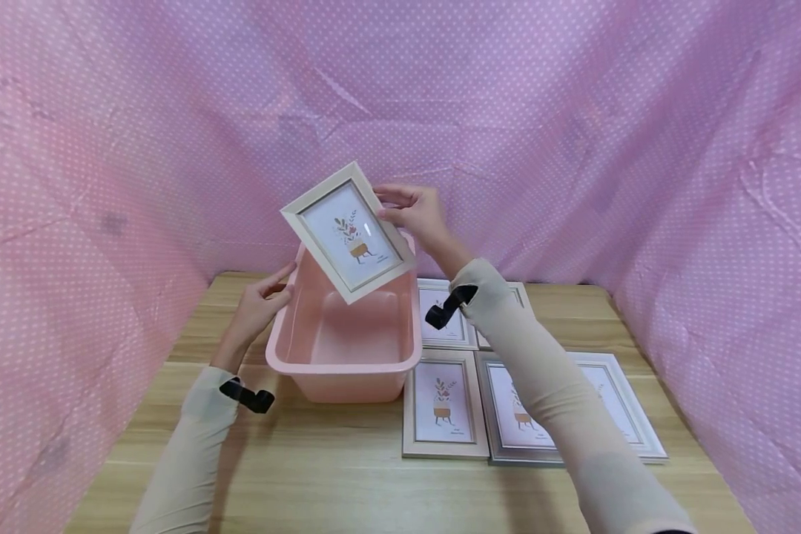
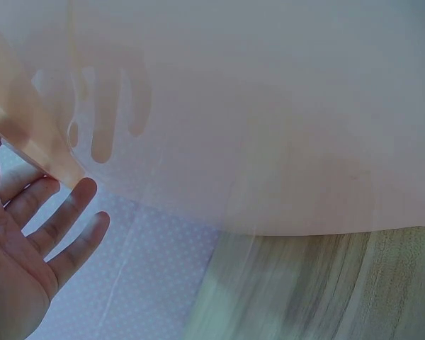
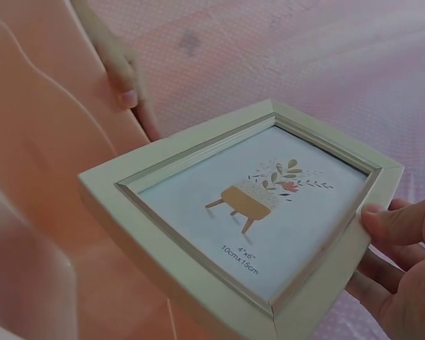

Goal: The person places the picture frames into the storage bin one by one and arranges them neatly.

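Over the pink tub (image 1: 350,382), my right hand (image 1: 415,213) pinches a picture frame (image 1: 348,234), not yet laid down; my left hand (image 1: 256,304), fingers apart, touches the tub; five more frames (image 1: 443,404) (some partly hidden) lie on the table (image 1: 320,475), whether finished or waiting I cannot tell.

In front of you, a wood-grain table (image 1: 327,475) carries a pink basin (image 1: 350,386) at eleven o'clock and several flat-lying picture frames (image 1: 443,404) between one and three o'clock.
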Demonstrator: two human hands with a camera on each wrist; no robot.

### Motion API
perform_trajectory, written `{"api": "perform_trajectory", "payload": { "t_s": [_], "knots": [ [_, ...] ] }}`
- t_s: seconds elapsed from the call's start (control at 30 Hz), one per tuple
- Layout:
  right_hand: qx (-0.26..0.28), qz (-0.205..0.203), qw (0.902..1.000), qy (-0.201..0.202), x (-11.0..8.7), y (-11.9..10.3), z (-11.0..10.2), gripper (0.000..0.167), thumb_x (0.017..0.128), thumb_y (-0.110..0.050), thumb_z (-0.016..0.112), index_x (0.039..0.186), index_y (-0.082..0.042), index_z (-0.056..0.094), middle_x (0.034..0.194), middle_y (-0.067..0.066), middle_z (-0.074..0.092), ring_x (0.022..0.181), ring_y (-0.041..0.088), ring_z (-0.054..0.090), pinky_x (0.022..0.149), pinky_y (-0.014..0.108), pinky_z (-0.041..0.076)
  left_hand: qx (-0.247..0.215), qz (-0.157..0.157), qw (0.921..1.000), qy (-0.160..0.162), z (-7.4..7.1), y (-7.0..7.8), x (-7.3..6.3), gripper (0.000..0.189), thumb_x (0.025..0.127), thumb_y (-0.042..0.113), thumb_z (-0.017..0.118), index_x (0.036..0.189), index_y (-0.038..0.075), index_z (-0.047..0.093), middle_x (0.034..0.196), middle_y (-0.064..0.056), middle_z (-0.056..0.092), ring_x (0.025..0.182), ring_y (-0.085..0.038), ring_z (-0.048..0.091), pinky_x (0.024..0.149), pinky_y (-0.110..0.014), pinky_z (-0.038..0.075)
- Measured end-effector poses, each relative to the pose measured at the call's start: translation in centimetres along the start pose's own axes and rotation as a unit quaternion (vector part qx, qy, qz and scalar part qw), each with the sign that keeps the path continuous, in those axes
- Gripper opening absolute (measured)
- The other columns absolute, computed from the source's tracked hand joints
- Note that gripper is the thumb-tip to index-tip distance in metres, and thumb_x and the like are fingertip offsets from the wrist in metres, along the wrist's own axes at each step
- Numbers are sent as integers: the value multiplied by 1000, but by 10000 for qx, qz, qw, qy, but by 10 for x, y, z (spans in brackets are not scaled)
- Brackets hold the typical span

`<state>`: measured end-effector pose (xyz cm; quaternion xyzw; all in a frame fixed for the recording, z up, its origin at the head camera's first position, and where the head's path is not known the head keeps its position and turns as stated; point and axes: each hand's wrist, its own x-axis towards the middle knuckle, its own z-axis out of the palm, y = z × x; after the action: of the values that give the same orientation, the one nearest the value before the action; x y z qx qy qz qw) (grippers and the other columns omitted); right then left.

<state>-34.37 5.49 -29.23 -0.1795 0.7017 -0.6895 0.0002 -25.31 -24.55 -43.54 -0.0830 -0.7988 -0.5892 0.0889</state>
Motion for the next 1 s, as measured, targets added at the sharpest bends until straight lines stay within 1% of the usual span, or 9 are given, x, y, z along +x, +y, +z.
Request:
{"api": "perform_trajectory", "payload": {
  "t_s": [0.17,0.27,0.4,0.57,0.73,0.87,1.0],
  "knots": [
    [-88,152,9998,-18,2,8,13,41,84,15,73,123,4,71,121,22,71,101,30,75,82,33,63,44,-6,10000,42,-1,-1,-1,49,101,15,60,149,6,51,152,-21,49,102,8,61,79,-10,53],
    [-203,180,9996,10,5,14,17,41,83,15,73,123,4,71,121,23,71,103,32,75,84,34,63,71,17,10000,30,-1,0,-1,49,101,13,59,149,7,51,153,-21,49,100,11,60,80,-9,53],
    [-489,105,9987,70,8,22,21,39,83,14,73,120,4,72,120,23,71,105,35,74,86,34,62,87,86,9999,18,0,0,-2,48,101,8,58,149,7,51,154,-21,47,98,14,59,80,-8,52],
    [-863,83,9962,60,9,29,25,37,83,15,73,118,4,73,119,23,72,107,36,73,88,35,62,69,100,9999,-34,0,1,-3,49,101,8,58,150,7,50,157,-19,44,102,13,59,80,-8,52],
    [-1270,15,9919,-88,11,36,27,37,84,13,73,119,2,73,120,21,72,109,35,73,90,32,61,56,84,9999,-3,0,1,-3,49,101,12,59,150,8,51,156,-18,45,103,10,60,79,-8,52],
    [-1492,-63,9885,-246,12,37,26,37,85,12,73,120,2,73,122,20,72,109,34,73,91,33,61,80,96,9999,-14,0,-1,-2,49,101,8,57,150,8,50,157,-18,44,103,11,60,79,-9,52],
    [-1672,9,9848,-463,15,34,22,38,86,9,74,123,1,72,124,19,72,110,33,73,92,32,60,82,89,9999,-24,0,0,-2,50,101,7,57,150,8,49,158,-18,43,101,13,58,79,-8,52]
  ]
}}
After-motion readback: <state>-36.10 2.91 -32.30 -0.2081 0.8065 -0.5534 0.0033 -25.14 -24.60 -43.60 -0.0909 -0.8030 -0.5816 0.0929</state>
